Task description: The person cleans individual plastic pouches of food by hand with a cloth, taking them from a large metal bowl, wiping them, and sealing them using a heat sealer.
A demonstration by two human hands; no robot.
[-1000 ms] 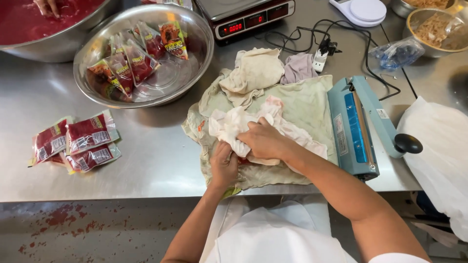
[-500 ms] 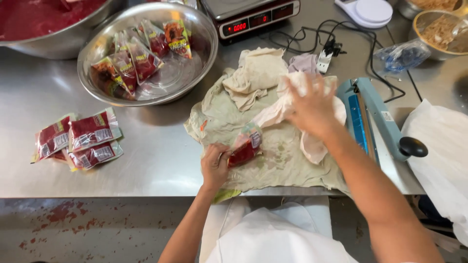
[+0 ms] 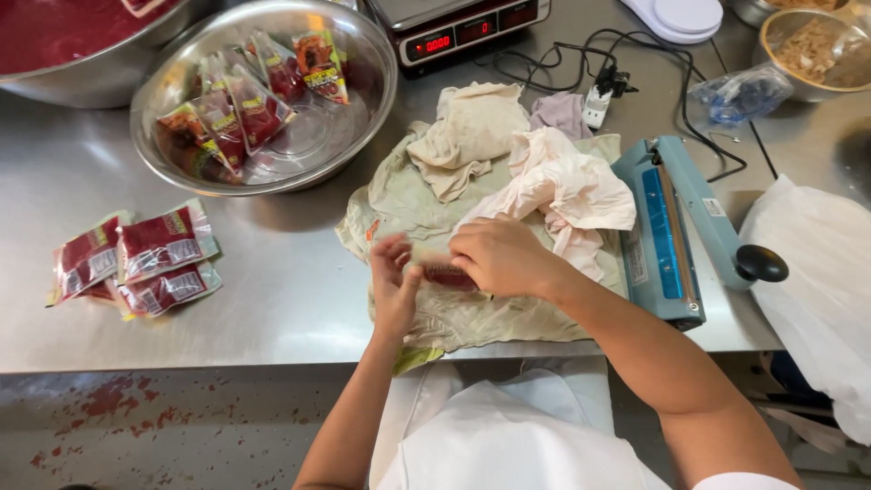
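Note:
A small clear pouch of red sauce (image 3: 445,275) is held between both my hands above a stained greenish cloth (image 3: 408,204) on the steel table (image 3: 272,299). My left hand (image 3: 394,289) grips its left end, and my right hand (image 3: 497,259) covers its right part, so most of the pouch is hidden. A crumpled white-pink rag (image 3: 567,186) lies just beyond my right hand, let go on the cloth.
A blue heat sealer (image 3: 667,227) stands right of the cloth. A steel bowl (image 3: 163,91) holds several filled pouches; three sealed pouches (image 3: 136,259) lie at the left. Behind are a digital scale (image 3: 454,32), a beige rag (image 3: 472,127), cables, a big bowl of red sauce and a white bag (image 3: 817,299).
My right hand lifted the white rag away, dropped it toward the sealer and came back onto the pouch. My left hand kept the pouch and raised it slightly.

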